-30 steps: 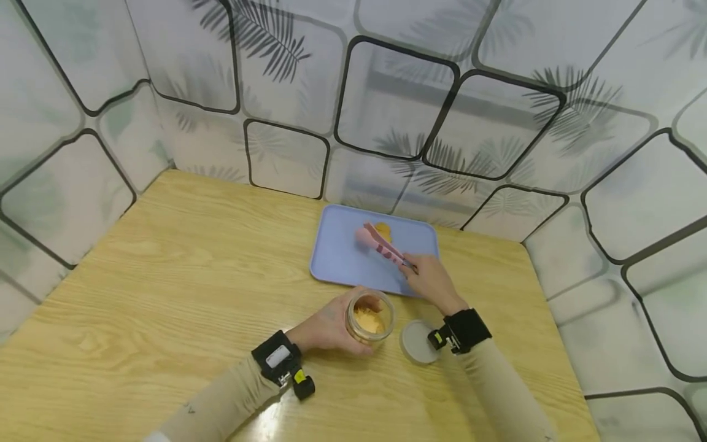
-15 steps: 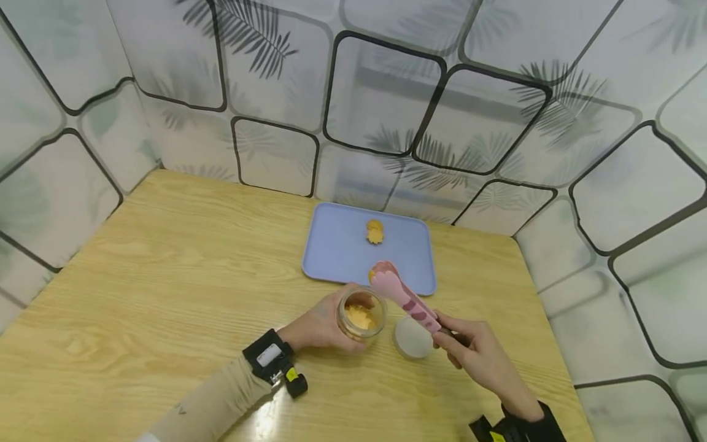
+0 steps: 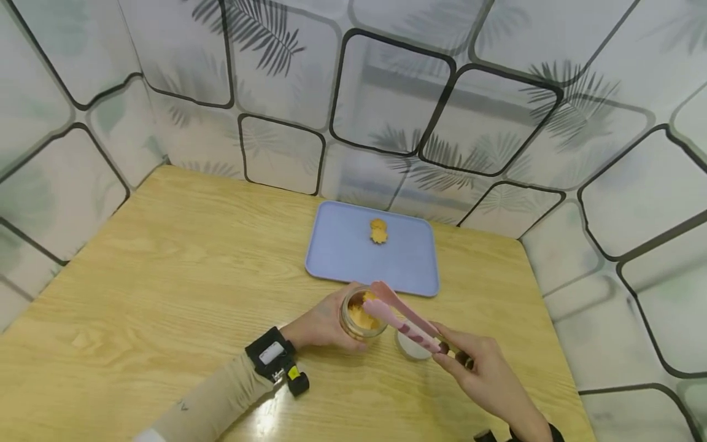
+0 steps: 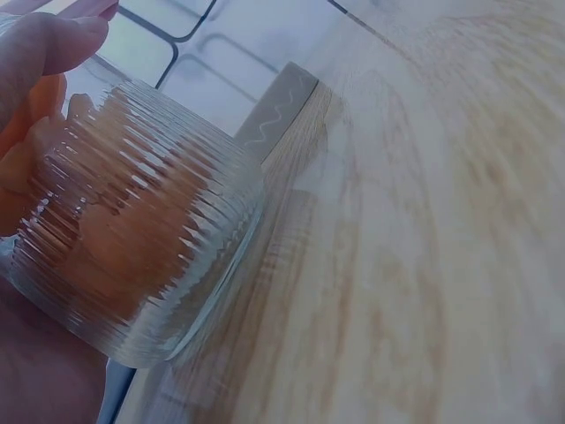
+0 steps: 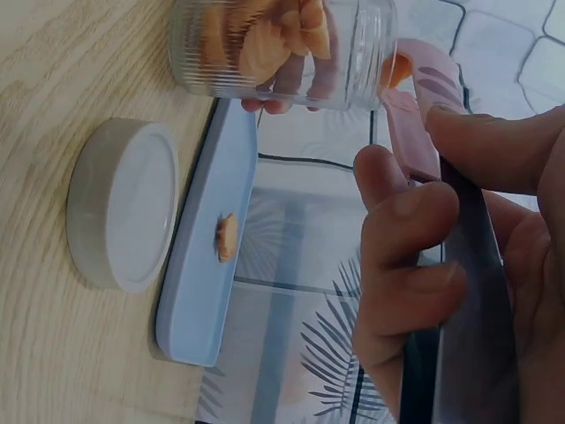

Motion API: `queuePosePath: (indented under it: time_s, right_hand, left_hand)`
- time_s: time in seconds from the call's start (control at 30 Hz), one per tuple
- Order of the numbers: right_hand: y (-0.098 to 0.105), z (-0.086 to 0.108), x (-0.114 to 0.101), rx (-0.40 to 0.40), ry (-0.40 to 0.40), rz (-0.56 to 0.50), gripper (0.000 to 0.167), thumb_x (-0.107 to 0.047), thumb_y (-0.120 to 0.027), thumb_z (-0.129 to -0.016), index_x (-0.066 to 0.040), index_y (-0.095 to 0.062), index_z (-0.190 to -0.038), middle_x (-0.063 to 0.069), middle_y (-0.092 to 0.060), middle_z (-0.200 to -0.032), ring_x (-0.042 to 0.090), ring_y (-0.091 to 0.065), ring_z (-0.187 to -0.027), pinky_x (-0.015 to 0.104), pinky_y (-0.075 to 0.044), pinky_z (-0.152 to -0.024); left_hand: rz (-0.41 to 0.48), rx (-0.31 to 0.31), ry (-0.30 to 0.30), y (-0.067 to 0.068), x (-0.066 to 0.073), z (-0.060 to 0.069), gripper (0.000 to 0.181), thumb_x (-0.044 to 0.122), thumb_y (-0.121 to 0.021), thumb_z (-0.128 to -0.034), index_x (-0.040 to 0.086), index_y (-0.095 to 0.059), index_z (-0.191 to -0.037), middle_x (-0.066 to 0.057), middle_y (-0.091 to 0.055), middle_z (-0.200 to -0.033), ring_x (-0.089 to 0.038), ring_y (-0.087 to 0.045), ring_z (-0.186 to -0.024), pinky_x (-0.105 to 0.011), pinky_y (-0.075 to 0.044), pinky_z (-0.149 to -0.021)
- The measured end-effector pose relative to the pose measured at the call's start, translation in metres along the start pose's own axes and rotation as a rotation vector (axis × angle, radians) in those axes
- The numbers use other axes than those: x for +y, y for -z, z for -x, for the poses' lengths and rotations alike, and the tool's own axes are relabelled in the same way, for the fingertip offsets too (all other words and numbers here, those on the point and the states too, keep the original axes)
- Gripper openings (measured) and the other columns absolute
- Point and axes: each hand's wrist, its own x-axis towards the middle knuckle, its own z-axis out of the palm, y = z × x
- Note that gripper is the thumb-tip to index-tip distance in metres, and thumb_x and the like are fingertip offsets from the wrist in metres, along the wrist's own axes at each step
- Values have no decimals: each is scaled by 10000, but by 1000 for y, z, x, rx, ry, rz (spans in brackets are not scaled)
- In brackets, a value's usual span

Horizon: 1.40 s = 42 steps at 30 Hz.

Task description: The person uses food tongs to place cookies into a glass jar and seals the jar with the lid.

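The right hand (image 3: 485,372), fingers curled round pink tongs (image 3: 410,333), has drawn their tips, pinching an orange piece (image 5: 399,71), from the tray (image 3: 342,248) beyond to the mouth of the glass jar (image 5: 360,53) the left hand (image 3: 324,322) grips.

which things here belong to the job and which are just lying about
Job in hand:
clear ribbed glass jar, in the left hand
pink-ended tongs, in the right hand
orange scalloped pieces, in the jar
blue rectangular tray, probably, since similar pieces lie on it

Lying about, it seems:
round pale-grey lid, untouched on the yellow wood-grain table
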Motion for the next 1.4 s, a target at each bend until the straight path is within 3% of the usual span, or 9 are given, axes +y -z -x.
queuePosePath:
  time_s: [0.17,0.27,0.5,0.7,0.83,1.03,1.1,1.27,1.4]
  right_hand:
    - [4,0,1,19,7,12,511,33,-728,-890,-29,-620,-1386,-54,-693,-845,-61,-441,-504,149,-376,-405]
    - [8,-7,5,35,-19,-10,504,38,-713,-901,1,-603,-1391,-26,-679,-823,-50,-424,-475,164,-363,-386]
    - [6,-34,22,-15,-238,-105,481,-118,-659,-992,28,-543,-1435,-67,-475,-553,8,-360,-430,220,-325,-389]
    - [-5,-38,36,76,-381,-170,509,-128,-628,-1015,36,-487,-1475,128,-635,-805,74,-441,-462,244,-362,-424]
    - [-8,-38,42,139,-361,-138,479,-109,-620,-1017,42,-507,-1457,184,-654,-867,98,-465,-453,251,-375,-409]
    - [0,-25,51,-51,-213,67,447,-106,-691,-965,71,-593,-1365,14,-675,-745,-36,-265,-435,190,-287,-397]
    - [3,-18,52,-124,-182,99,437,-99,-702,-953,76,-609,-1343,-8,-700,-801,-52,-254,-443,187,-294,-393]
    - [-1,-10,49,-253,-201,220,474,-164,-694,-968,38,-591,-1384,-85,-658,-796,-45,-318,-460,195,-349,-427]
    - [-10,-7,45,-246,-305,335,481,-180,-720,-944,-18,-615,-1386,-131,-592,-743,-6,-358,-489,203,-344,-460]
  left_hand:
    - [-6,0,-3,0,1,-1,908,56,-936,-645,219,-488,-1419,2,-593,-1355,-176,-554,-1249,-305,-445,-1102]
    - [0,-2,-8,-1,1,-1,867,57,-934,-649,176,-496,-1388,-87,-611,-1347,-224,-567,-1249,-294,-439,-1105]
    - [9,-4,-9,-6,-1,-2,826,32,-931,-648,55,-499,-1353,-157,-623,-1328,-247,-576,-1250,-281,-433,-1113]
    - [14,-15,-10,-9,-2,-4,857,2,-928,-644,140,-511,-1379,-77,-624,-1316,-160,-570,-1242,-308,-439,-1115]
    - [34,-4,-22,-5,0,-4,864,-15,-924,-637,131,-514,-1383,-92,-621,-1310,-193,-571,-1246,-308,-445,-1115]
    - [24,4,-28,-2,1,-2,878,-2,-926,-636,102,-499,-1396,-109,-618,-1317,-214,-568,-1250,-325,-432,-1131]
    - [12,6,-25,-2,1,-2,873,22,-933,-639,120,-503,-1392,-83,-623,-1311,-207,-568,-1246,-335,-424,-1135]
    - [18,6,-2,0,1,0,880,15,-940,-633,188,-515,-1384,-43,-621,-1311,-190,-564,-1245,-341,-429,-1123]
    - [19,-7,1,-1,2,0,889,6,-934,-638,197,-510,-1396,-51,-619,-1323,-188,-564,-1254,-339,-428,-1125]
